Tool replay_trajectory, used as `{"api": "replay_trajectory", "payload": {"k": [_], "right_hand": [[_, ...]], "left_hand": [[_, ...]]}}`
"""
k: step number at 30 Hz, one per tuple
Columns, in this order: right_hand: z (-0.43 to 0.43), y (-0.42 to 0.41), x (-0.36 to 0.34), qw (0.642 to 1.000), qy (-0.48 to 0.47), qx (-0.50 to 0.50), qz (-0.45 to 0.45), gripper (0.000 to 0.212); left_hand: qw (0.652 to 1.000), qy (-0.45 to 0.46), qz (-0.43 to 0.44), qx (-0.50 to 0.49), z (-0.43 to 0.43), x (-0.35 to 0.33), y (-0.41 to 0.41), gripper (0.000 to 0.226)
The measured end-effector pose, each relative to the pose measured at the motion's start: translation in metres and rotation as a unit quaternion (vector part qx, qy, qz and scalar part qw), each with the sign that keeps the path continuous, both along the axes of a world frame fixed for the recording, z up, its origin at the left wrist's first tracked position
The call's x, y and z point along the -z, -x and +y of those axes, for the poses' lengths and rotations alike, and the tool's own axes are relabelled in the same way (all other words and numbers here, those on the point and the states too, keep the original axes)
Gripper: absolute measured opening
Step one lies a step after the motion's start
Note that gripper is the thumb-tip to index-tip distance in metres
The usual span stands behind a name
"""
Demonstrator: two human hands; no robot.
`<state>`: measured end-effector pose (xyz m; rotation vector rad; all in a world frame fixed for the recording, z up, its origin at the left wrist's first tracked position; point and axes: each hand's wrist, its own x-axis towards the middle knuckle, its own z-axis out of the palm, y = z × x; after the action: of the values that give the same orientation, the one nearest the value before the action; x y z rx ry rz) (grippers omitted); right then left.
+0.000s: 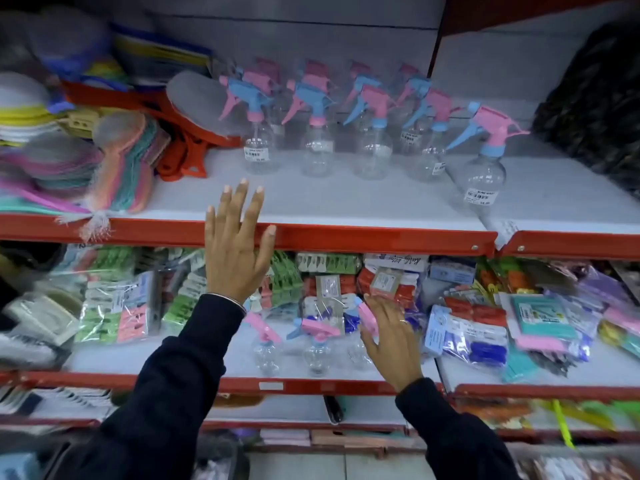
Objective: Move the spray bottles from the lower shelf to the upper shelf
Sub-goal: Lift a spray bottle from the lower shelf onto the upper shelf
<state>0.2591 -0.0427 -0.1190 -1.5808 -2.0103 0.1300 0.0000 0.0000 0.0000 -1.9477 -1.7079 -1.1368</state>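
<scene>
Several clear spray bottles with pink and blue trigger heads stand on the upper shelf [346, 202], the nearest one [483, 161] at the right. On the lower shelf [207, 362] stand three more: one with a pink head [265, 344], one with a pink and blue head [318, 344], and a third [362, 348] partly hidden behind my right hand. My left hand [235, 247] is open with fingers spread in front of the upper shelf's red edge, holding nothing. My right hand [391, 341] is open, its fingers against the pink trigger head of the third bottle.
Coloured brushes and red dustpans [180, 147] crowd the upper shelf's left side. A dark bag [595, 105] fills its far right. Packs of clothes pegs [114, 306] and packaged goods [485, 334] sit behind and beside the lower bottles.
</scene>
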Motion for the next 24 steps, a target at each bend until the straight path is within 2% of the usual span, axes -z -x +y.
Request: {"api": "replay_trajectory", "payload": {"k": [4,6,9,11,17,24], "right_hand": [[0.008,-0.002,0.022,0.979,0.178,0.044,0.084,0.07],[0.014,-0.003,0.034,0.968,0.213,0.07,0.116,0.064],[0.024,-0.009,0.043,0.955,0.232,0.073,0.171,0.044],[0.027,-0.015,0.041,0.945,0.246,0.062,0.208,0.041],[0.007,-0.031,-0.013,0.95,0.174,-0.007,0.26,0.031],[-0.007,-0.034,-0.144,0.931,0.062,-0.11,0.342,0.036]], "left_hand": [[0.998,0.046,-0.003,-0.044,0.004,0.014,0.016,0.052],[0.998,0.052,0.008,-0.043,0.006,0.02,0.019,0.051],[0.997,0.049,0.02,-0.047,0.01,0.021,0.021,0.049],[0.998,0.047,0.022,-0.048,0.011,0.022,0.021,0.048],[0.998,0.031,0.019,-0.046,0.014,0.024,0.021,0.047],[0.998,0.023,0.03,-0.05,0.019,0.027,0.023,0.047]]}}
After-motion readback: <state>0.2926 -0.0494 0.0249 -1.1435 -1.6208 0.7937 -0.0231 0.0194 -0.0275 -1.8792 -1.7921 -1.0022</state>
